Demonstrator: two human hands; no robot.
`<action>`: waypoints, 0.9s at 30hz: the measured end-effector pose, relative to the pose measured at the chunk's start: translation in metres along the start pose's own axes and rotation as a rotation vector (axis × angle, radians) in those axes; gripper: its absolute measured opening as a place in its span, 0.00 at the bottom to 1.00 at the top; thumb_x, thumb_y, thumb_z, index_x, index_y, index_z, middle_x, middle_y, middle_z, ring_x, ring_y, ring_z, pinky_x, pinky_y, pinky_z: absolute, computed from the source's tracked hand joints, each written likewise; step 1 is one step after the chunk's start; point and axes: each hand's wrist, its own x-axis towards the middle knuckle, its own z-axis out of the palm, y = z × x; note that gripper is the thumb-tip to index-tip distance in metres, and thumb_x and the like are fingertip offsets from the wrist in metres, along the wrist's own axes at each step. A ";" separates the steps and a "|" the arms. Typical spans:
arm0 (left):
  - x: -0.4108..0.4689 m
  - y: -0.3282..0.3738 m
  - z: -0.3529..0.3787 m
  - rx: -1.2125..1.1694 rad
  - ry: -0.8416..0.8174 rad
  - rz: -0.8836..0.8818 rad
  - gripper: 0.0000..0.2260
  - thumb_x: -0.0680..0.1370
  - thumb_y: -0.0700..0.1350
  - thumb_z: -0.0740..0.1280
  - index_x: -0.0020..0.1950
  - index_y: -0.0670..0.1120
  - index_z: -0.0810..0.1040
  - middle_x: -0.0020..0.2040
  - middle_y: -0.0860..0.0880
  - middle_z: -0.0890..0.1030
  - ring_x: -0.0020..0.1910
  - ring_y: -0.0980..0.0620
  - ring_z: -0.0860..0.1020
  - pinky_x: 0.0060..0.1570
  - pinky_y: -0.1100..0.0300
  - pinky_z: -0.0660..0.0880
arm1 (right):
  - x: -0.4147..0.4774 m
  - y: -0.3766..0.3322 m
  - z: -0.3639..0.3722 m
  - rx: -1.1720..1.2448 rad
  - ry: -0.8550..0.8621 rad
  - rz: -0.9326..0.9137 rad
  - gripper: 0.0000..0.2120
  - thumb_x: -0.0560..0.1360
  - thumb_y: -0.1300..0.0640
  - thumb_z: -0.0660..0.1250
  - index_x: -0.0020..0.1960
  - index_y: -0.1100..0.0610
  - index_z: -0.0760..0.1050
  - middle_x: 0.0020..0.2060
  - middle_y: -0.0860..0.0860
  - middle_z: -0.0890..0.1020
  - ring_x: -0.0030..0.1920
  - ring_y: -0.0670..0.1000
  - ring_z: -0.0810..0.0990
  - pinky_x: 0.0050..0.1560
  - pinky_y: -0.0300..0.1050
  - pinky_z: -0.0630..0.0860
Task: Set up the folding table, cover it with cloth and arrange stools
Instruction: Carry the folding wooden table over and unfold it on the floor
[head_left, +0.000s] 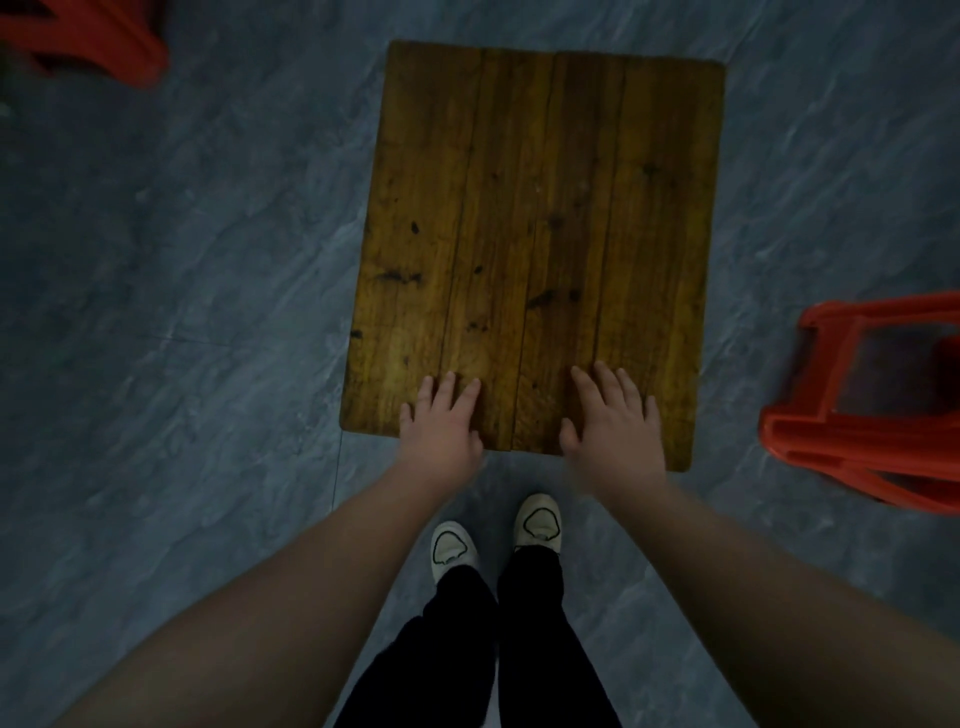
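The folding table's wooden plank top (540, 208) stands in front of me, seen from straight above; its legs are hidden underneath. My left hand (444, 426) lies palm down on the near edge, left of centre, fingers straight. My right hand (613, 421) lies flat on the same edge further right, fingers spread. A red plastic stool (872, 400) lies tipped on its side on the floor to the right of the table. Another red stool (88, 39) shows partly at the top left corner. No cloth is in view.
Grey marbled floor tiles (208, 260) surround the table on all sides. My feet in white shoes (493, 535) stand just behind the table's near edge.
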 end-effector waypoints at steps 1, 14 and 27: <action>0.002 0.002 -0.002 -0.003 0.024 0.007 0.30 0.82 0.51 0.58 0.81 0.54 0.50 0.82 0.48 0.49 0.80 0.43 0.46 0.76 0.37 0.50 | 0.005 0.001 -0.004 0.012 0.022 -0.007 0.31 0.79 0.42 0.54 0.80 0.44 0.52 0.81 0.50 0.55 0.80 0.54 0.49 0.77 0.64 0.50; 0.129 0.008 -0.090 0.099 0.224 0.145 0.34 0.81 0.61 0.56 0.81 0.57 0.41 0.82 0.48 0.45 0.80 0.43 0.43 0.75 0.40 0.43 | 0.117 0.001 -0.040 -0.023 0.073 0.026 0.33 0.79 0.37 0.49 0.81 0.42 0.42 0.81 0.49 0.49 0.80 0.54 0.45 0.77 0.62 0.46; 0.213 0.003 -0.072 0.284 0.298 0.170 0.36 0.77 0.73 0.45 0.80 0.61 0.38 0.81 0.50 0.40 0.79 0.42 0.36 0.69 0.28 0.35 | 0.199 -0.007 -0.007 -0.172 0.176 0.048 0.35 0.79 0.31 0.45 0.82 0.44 0.44 0.81 0.50 0.48 0.80 0.59 0.44 0.73 0.75 0.45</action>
